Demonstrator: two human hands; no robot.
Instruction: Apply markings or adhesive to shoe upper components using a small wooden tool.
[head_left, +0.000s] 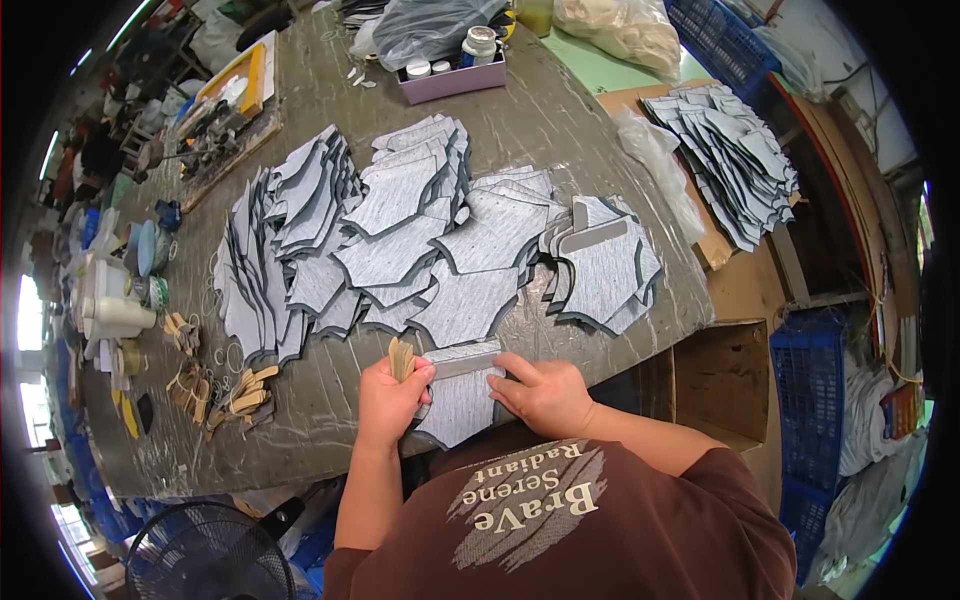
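Note:
My left hand (388, 405) is closed round a small bundle of tan strips (401, 358), which stand up between thumb and fingers. Its thumb also rests on the left edge of a grey cut fabric piece (458, 408) at the table's near edge. Across the top of that piece lies a narrow grey strip (462, 363). At the strip's right end, my right hand (548, 397) is closed with its fingertips gripping the piece's edge. Just beyond are overlapping stacks of similar grey pieces (480, 300). A separate stack (605, 275) on the right has grey strips on top.
Bundles of tan strips (250, 395) lie on the table (330, 400) at left. A purple box (455, 84) with jars stands at the back. Another stack of grey pieces (725, 165) sits on cardboard at right. A black fan (208, 555) stands lower left; blue crates (808, 400) are at right.

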